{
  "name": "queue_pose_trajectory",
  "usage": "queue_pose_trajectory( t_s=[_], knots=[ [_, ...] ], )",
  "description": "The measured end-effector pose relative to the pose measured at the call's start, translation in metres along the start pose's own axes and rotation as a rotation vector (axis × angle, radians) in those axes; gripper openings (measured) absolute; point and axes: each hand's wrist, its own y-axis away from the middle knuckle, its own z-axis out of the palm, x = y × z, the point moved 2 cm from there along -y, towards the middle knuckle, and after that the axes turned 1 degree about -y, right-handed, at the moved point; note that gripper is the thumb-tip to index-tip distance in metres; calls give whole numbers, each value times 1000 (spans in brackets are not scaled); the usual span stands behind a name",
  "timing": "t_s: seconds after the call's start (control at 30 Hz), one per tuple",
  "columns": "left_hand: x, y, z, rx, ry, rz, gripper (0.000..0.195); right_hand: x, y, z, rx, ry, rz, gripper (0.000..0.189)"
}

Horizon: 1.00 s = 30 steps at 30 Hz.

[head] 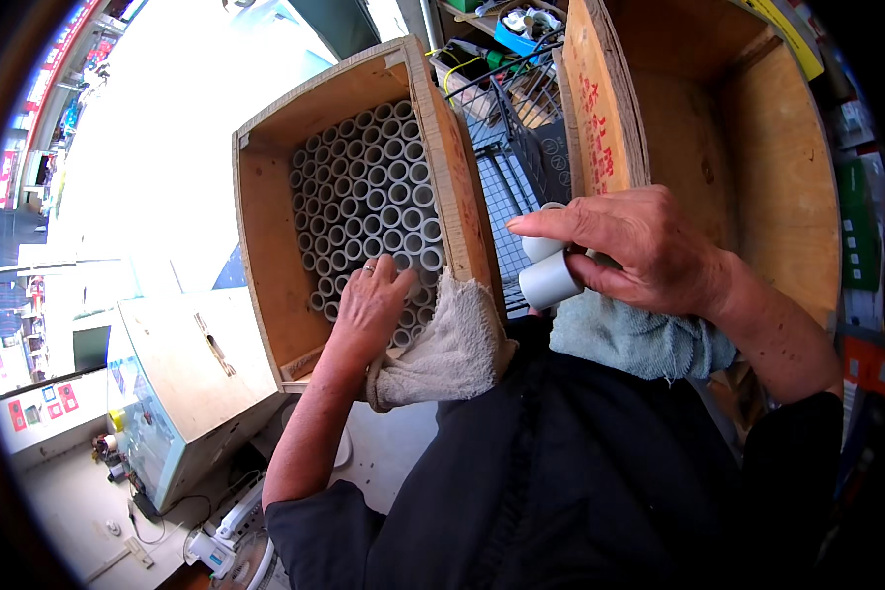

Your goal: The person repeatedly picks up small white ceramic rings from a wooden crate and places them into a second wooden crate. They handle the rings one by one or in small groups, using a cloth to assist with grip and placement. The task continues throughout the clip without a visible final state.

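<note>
In front of me on the left stands a wooden box (265,214), packed with many short white plastic tubes (376,198) whose round ends face up. My left hand (375,295) reaches into its lower part, the fingertips down among the tubes; what they grasp is hidden. A beige terry towel (442,369) drapes over the near corner, beside my left wrist. Between this box and a second wooden box (767,199) on the right, my right hand (627,247) holds a short pale tube (549,282), with another tube (542,243) just above it. Its index finger extends leftward.
A black wire rack (509,169) fills the gap between the boxes. A greenish towel (634,339) hangs at the right box's near edge. On the left are a glass-sided display case (192,361) and, lower down, an electric fan (243,553). Shelved goods line the right edge.
</note>
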Motion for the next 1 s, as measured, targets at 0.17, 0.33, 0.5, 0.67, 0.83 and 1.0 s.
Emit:
queue_pose_trajectory(
  t_s=[0.17, 0.33, 0.5, 0.67, 0.83, 1.0],
  knots=[
    [12, 0, -48, 122, 285, -66, 36, 3, 3, 2, 32, 19, -21, 53],
    [63, -12, -115, 363, 695, 84, 45, 0, 4, 2, 6, 46, 18, 51],
    [108, -29, -146, 444, 683, 231, 54, 1, 3, 2, -15, 23, 61, 51],
    [123, -35, -137, 427, 581, 271, 53, 1, 4, 4, 7, 32, 21, 53],
    [128, -31, -133, 431, 569, 275, 52, 1, 5, 3, -2, 8, -14, 54],
    [123, -27, -125, 440, 740, 224, 48, -2, 2, -1, -45, -8, -5, 53]
  ],
)
